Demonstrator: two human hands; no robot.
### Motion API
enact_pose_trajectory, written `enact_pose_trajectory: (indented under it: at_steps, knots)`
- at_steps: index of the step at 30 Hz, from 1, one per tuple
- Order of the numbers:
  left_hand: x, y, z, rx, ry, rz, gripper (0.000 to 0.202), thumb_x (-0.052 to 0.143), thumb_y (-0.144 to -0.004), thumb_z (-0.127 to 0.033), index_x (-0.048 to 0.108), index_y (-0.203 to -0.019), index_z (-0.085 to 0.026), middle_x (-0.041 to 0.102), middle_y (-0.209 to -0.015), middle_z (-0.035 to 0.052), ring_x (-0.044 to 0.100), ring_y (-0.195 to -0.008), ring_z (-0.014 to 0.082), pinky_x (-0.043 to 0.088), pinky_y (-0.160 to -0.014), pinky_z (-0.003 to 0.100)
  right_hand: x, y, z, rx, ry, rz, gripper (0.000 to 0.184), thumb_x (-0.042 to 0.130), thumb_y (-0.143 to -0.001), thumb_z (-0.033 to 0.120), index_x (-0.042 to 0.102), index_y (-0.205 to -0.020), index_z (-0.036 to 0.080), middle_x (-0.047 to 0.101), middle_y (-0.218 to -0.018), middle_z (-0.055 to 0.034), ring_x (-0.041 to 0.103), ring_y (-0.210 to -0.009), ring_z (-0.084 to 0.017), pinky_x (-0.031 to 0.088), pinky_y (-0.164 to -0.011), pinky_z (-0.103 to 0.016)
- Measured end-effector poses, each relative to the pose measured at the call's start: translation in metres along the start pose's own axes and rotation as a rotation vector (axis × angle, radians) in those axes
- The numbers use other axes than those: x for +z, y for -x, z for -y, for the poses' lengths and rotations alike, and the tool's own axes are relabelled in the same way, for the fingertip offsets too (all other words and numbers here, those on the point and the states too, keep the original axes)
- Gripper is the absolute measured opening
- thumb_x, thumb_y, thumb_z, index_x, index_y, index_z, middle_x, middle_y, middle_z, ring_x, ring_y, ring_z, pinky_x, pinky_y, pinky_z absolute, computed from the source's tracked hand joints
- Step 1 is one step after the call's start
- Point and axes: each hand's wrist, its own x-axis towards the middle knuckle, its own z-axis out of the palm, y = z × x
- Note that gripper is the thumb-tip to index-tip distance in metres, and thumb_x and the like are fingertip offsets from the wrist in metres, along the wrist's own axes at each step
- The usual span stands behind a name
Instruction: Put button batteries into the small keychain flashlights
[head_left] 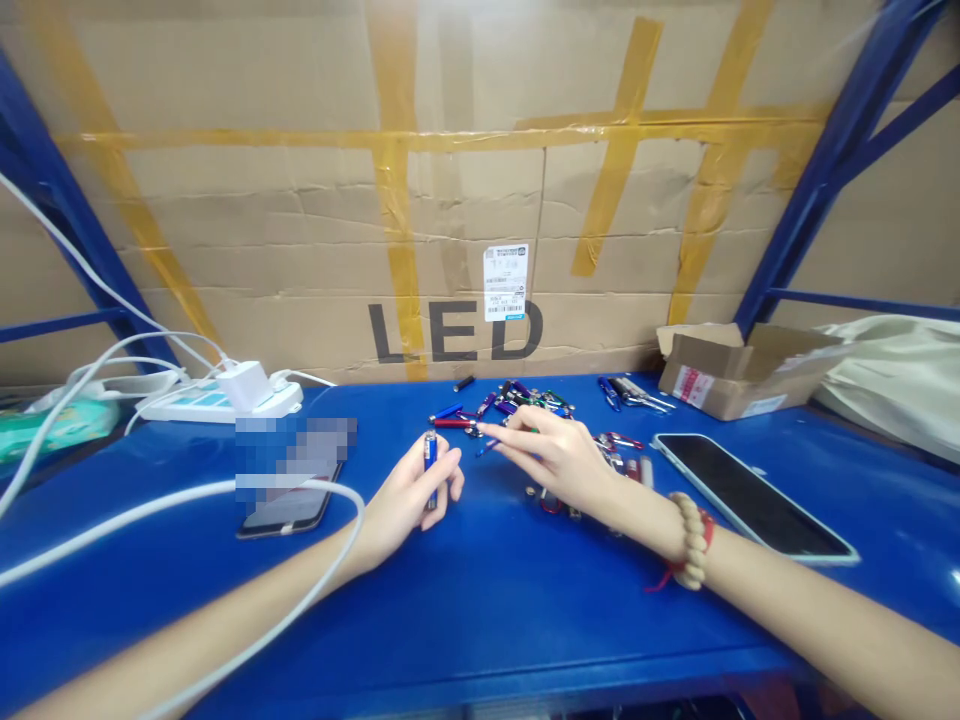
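My left hand [416, 495] is closed around a small blue cylinder [430, 452] with a pale printed band, held upright between thumb and fingers. My right hand [559, 455] reaches over a pile of small coloured metal pieces [517, 392], palm down, its fingers stretched out. One fingertip is at the end of a slim red cylinder [450, 423]; a thin blue piece [486, 448] lies just below that finger. More small red and silver parts [551, 502] are partly hidden under the right hand.
A phone [296, 490] and a white power strip [277, 402] are at left, with a white cable [225, 490] crossing over my left forearm. At right are another phone [750, 490], an open cardboard box [712, 375] and several pens [630, 390]. A large carton [300, 230] stands behind.
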Motion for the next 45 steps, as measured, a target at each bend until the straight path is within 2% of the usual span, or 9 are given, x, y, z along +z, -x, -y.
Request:
enact_pose_trajectory:
  at_steps: [4, 8, 13, 23, 28, 33, 37, 42, 45]
  knots:
    - [-0.001, 0.001, 0.003, -0.019, -0.027, 0.042, 0.026, 0.041, -0.087, -0.044, 0.034, -0.079, -0.020, 0.043, -0.052, -0.0085, 0.034, -0.035, 0.0035, 0.022, -0.038, 0.017, -0.004, -0.001, 0.008, -0.223, 0.041, -0.042, 0.024, 0.046, -0.090, 0.019, 0.067, -0.101, 0.019, 0.062, -0.073, -0.0017, 0.053, -0.060, -0.007, 0.041, -0.053, -0.018]
    - [-0.002, -0.001, 0.006, -0.018, 0.022, 0.082, 0.026, 0.048, -0.084, -0.041, 0.034, -0.078, -0.020, 0.042, -0.052, -0.0091, 0.035, -0.035, 0.0034, 0.021, -0.037, 0.017, -0.007, -0.001, 0.013, -0.280, 0.042, -0.027, 0.023, 0.045, -0.090, 0.016, 0.065, -0.101, 0.018, 0.065, -0.077, -0.0021, 0.056, -0.065, -0.007, 0.044, -0.056, -0.017]
    - [-0.001, -0.002, 0.003, 0.015, 0.100, 0.097, 0.027, 0.049, -0.084, -0.038, 0.031, -0.075, -0.020, 0.054, -0.069, -0.0049, 0.037, -0.035, 0.0014, 0.019, -0.036, 0.017, -0.005, -0.001, 0.010, -0.275, 0.010, 0.023, 0.023, 0.043, -0.091, 0.016, 0.064, -0.100, 0.017, 0.067, -0.086, -0.0049, 0.060, -0.073, -0.009, 0.048, -0.060, -0.018]
    - [-0.001, 0.000, 0.001, -0.025, 0.108, 0.088, 0.035, 0.058, -0.076, -0.038, 0.027, -0.076, -0.021, 0.039, -0.056, -0.0109, 0.035, -0.034, 0.0014, 0.017, -0.036, 0.017, 0.000, 0.003, 0.011, -0.277, -0.026, 0.018, 0.027, 0.043, -0.089, 0.012, 0.061, -0.108, 0.020, 0.067, -0.088, -0.0033, 0.060, -0.072, -0.008, 0.047, -0.061, -0.018]
    - [0.000, 0.000, 0.001, -0.011, 0.091, 0.110, 0.037, 0.061, -0.074, -0.037, 0.027, -0.074, -0.021, 0.044, -0.064, -0.0089, 0.037, -0.035, 0.0002, 0.019, -0.037, 0.017, -0.002, 0.002, 0.012, -0.288, -0.029, 0.034, 0.025, 0.045, -0.089, 0.014, 0.063, -0.106, 0.019, 0.067, -0.086, -0.0026, 0.060, -0.069, -0.007, 0.046, -0.058, -0.017]
    - [-0.001, -0.001, 0.002, -0.009, 0.078, 0.096, 0.038, 0.061, -0.074, -0.036, 0.027, -0.073, -0.021, 0.042, -0.059, -0.0098, 0.035, -0.034, 0.0008, 0.020, -0.038, 0.017, -0.001, 0.003, 0.010, -0.302, -0.007, 0.034, 0.026, 0.044, -0.089, 0.014, 0.062, -0.107, 0.020, 0.067, -0.085, -0.0017, 0.060, -0.068, -0.007, 0.045, -0.057, -0.017]
    - [-0.001, 0.000, 0.002, 0.055, 0.033, 0.113, 0.034, 0.058, -0.076, -0.034, 0.028, -0.071, -0.020, 0.051, -0.061, -0.0059, 0.038, -0.038, 0.0028, 0.029, -0.042, 0.018, 0.000, 0.004, 0.010, -0.313, -0.007, 0.058, 0.025, 0.045, -0.089, 0.016, 0.062, -0.106, 0.023, 0.066, -0.085, -0.0007, 0.059, -0.066, -0.006, 0.043, -0.054, -0.017]
    - [-0.001, 0.002, 0.003, 0.064, 0.040, 0.154, 0.027, 0.054, -0.078, -0.027, 0.029, -0.070, -0.020, 0.035, -0.053, -0.0098, 0.035, -0.039, 0.0035, 0.029, -0.042, 0.018, 0.000, 0.004, 0.015, -0.316, -0.036, 0.108, 0.030, 0.043, -0.088, 0.015, 0.061, -0.110, 0.023, 0.066, -0.087, -0.0001, 0.058, -0.062, -0.006, 0.043, -0.053, -0.018]
    - [-0.001, 0.001, 0.006, 0.071, -0.010, 0.034, 0.024, 0.051, -0.080, -0.024, 0.029, -0.070, -0.020, 0.030, -0.052, -0.0100, 0.031, -0.040, 0.0037, 0.026, -0.040, 0.017, -0.001, 0.004, 0.022, -0.190, -0.080, 0.063, 0.031, 0.046, -0.084, 0.016, 0.061, -0.112, 0.019, 0.068, -0.090, -0.0014, 0.061, -0.064, -0.008, 0.045, -0.054, -0.018]
